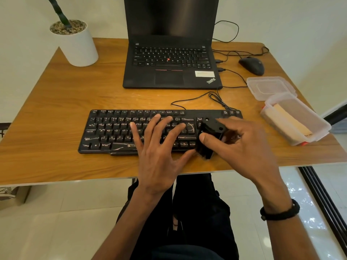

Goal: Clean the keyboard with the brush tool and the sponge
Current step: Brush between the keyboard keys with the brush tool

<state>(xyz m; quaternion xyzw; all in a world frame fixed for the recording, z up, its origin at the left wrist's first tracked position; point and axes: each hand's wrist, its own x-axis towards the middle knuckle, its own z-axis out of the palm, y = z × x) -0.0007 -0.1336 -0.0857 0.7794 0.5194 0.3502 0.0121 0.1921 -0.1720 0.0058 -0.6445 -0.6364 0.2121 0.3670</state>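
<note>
Bristles of the black plastic brush tool are pointing down and toward the lower edge of the frame, its long axis running steeply from upper right to lower left, tilted over the right end of the black corded keyboard at centre frame. The right hand is pinching the brush body between thumb and curled fingers; the left hand is lying flat with fingers spread across the middle keys, steadying the board.

Judging from this, the brush is hanging partly past the keyboard's near edge, so a stroke could be sweeping dust onto the wooden table rather than out of the keys. The spread fingers are also pressing keys, and the cable appears to be running toward the black open laptop at upper centre, so stray input is a risk.

At the right edge, the clear plastic container is holding what may be the tan sponge, well apart from both hands.
</note>
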